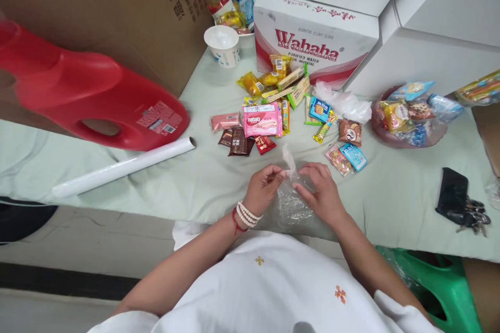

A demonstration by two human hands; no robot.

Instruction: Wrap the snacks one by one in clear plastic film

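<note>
One clear plastic bag (294, 209) hangs at the front edge of the cloth-covered table (394, 203), between two hands. The left hand (267, 187) pinches its gathered neck between thumb and forefinger; the right hand (321, 191) has its thumb and fingers curved beside the neck, though whether they press on it I cannot tell. Just beyond lie one pink nabati packet (262, 120), two dark brown packets (240, 141) and one red packet (264, 144). To the right are one brown packet (350, 131) and, below it, two small packets (353, 156), one pink and one blue, overlapping. Three yellow packets (250, 84) sit near one Wahaha carton (312, 44). Farther out are one bowl (412, 140) holding several packets, one phone (452, 190), one white roll (125, 166) and one red jug (89, 88).
</note>
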